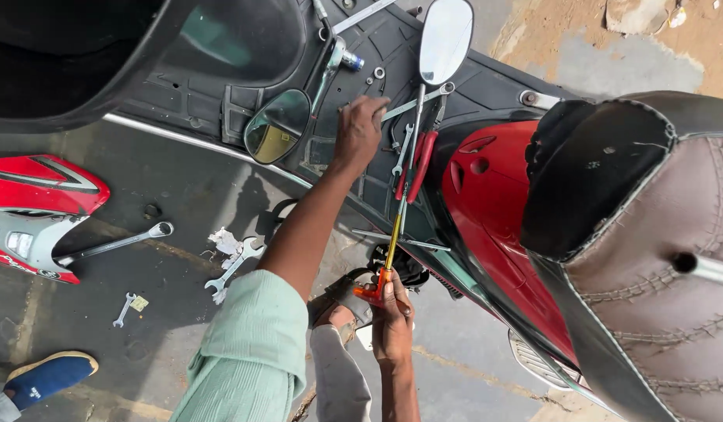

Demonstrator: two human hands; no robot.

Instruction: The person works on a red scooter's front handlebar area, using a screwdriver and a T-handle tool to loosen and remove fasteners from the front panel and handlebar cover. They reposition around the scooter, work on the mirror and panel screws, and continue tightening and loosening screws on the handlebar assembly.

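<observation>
My left hand (360,129) reaches onto the black scooter floorboard (393,47), its fingers closed on a small part I cannot make out, beside a silver spanner (416,101). My right hand (393,312) grips the orange T-handle of a long yellow-shafted driver (394,238) that points up across the floorboard. Red-handled pliers (418,164) and a small spanner (403,150) lie next to the shaft. Two detached mirrors rest on the floorboard: a dark round one (278,125) and a pale oval one (445,39).
The scooter's red body panel (494,203) and worn brown seat (651,234) fill the right. On the concrete lie a long ring spanner (115,244), an open spanner (235,270), a tiny spanner (125,309) and a loose red-and-white panel (33,211). Someone's blue shoe (49,377) is at bottom left.
</observation>
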